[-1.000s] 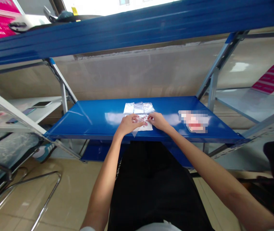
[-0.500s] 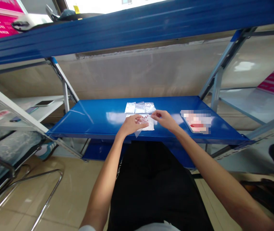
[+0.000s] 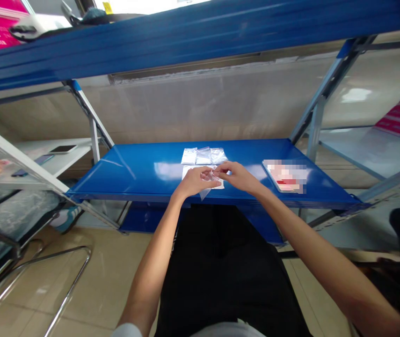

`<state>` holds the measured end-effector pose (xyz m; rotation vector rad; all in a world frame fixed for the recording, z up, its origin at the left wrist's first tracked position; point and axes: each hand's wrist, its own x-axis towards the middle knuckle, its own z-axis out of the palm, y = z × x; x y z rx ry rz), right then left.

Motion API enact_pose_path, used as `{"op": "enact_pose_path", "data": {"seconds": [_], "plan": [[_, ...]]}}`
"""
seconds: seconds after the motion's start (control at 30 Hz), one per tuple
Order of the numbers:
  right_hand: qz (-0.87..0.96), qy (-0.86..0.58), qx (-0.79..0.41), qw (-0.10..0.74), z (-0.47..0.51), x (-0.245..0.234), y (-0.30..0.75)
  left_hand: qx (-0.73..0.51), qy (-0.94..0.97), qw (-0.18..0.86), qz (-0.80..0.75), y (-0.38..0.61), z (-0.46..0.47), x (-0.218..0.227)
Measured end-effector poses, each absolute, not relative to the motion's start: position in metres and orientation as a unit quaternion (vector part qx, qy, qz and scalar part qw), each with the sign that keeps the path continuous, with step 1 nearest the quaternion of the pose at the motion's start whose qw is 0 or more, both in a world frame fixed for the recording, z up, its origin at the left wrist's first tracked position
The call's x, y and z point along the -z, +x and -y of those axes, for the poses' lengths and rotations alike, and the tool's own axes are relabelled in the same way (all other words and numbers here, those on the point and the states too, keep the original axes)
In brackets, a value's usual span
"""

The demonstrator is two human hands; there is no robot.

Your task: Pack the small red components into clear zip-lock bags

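The left hand (image 3: pixel 196 181) and the right hand (image 3: pixel 237 177) meet above the blue steel shelf (image 3: pixel 143 180), both grips closed in a pinch on a small clear plastic bag (image 3: pixel 211 175) just over a white sheet (image 3: pixel 220 185). Thin, slick film like that could slip from the fingertips if the pinch loosens. A careless wrist could also nudge the three clear bags (image 3: pixel 203 155) lying just beyond, sending them sliding on the glossy metal.
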<state>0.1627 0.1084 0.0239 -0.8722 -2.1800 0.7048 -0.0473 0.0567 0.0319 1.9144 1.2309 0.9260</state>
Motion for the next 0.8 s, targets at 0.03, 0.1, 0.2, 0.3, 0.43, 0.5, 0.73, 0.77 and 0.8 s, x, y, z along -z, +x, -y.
{"op": "enact_pose_path", "data": {"seconds": [0.03, 0.1, 0.2, 0.3, 0.43, 0.5, 0.73, 0.77, 0.8], "plan": [[0.841, -0.324, -0.277, 0.333, -0.110, -0.027, 0.163, -0.357, 0.733, 0.339, -0.469, -0.048, -0.056, -0.032], [0.834, -0.311, -0.306, 0.338, -0.114, -0.031, 0.164, -0.358, 0.730, 0.336, -0.475, -0.050, -0.056, -0.033], [0.804, -0.338, -0.326, 0.364, -0.129, -0.027, 0.167, -0.356, 0.718, 0.318, -0.506, -0.055, -0.056, -0.033], [0.813, -0.407, -0.246, 0.337, -0.149, -0.011, 0.167, -0.359, 0.709, 0.308, -0.523, -0.060, -0.058, -0.031], [0.839, -0.452, -0.150, 0.264, -0.165, 0.014, 0.159, -0.357, 0.702, 0.311, -0.532, -0.062, -0.062, -0.030], [0.851, -0.450, -0.124, 0.239, -0.167, 0.023, 0.155, -0.355, 0.702, 0.306, -0.536, -0.063, -0.063, -0.030], [0.872, -0.423, -0.100, 0.224, -0.170, 0.028, 0.152, -0.358, 0.707, 0.275, -0.545, -0.067, -0.066, -0.026], [0.870, -0.424, -0.105, 0.230, -0.170, 0.026, 0.153, -0.356, 0.707, 0.276, -0.545, -0.067, -0.066, -0.026], [0.864, -0.427, -0.114, 0.240, -0.170, 0.023, 0.154, -0.355, 0.706, 0.279, -0.545, -0.067, -0.065, -0.026]]}}
